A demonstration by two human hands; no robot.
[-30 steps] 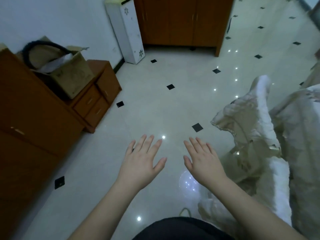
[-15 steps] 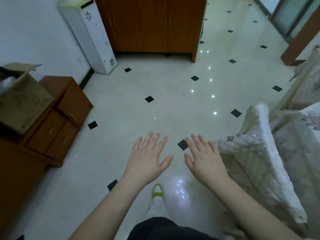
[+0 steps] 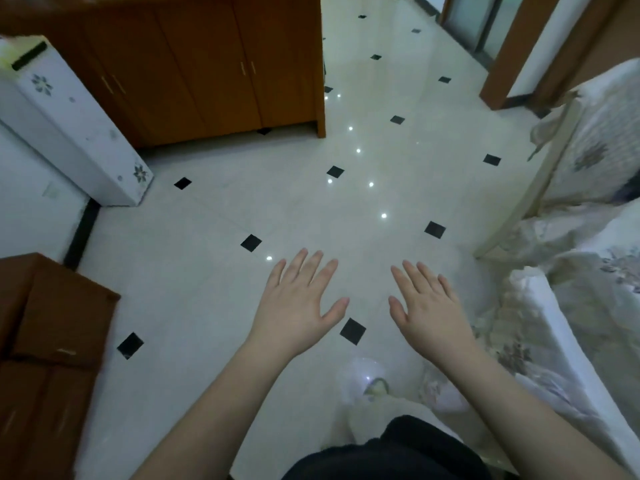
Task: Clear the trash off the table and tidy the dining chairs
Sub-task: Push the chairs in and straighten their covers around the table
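As I look down, nearest first
My hands: left hand (image 3: 298, 303) and right hand (image 3: 427, 308) spread flat, fingers straight, holding nothing
Cloth-covered chair (image 3: 571, 341): just right of my right hand; loose cover looks soft and slippy, so I'd grip the firm frame beneath
Trash, table: not in view
Far: wooden cabinet (image 3: 207, 71)

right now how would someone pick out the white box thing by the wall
Start at the big brown wooden cabinet along the far wall. Just left of it stands the tall white unit. It alone is white, with small grey flower prints and a dark slot on top.
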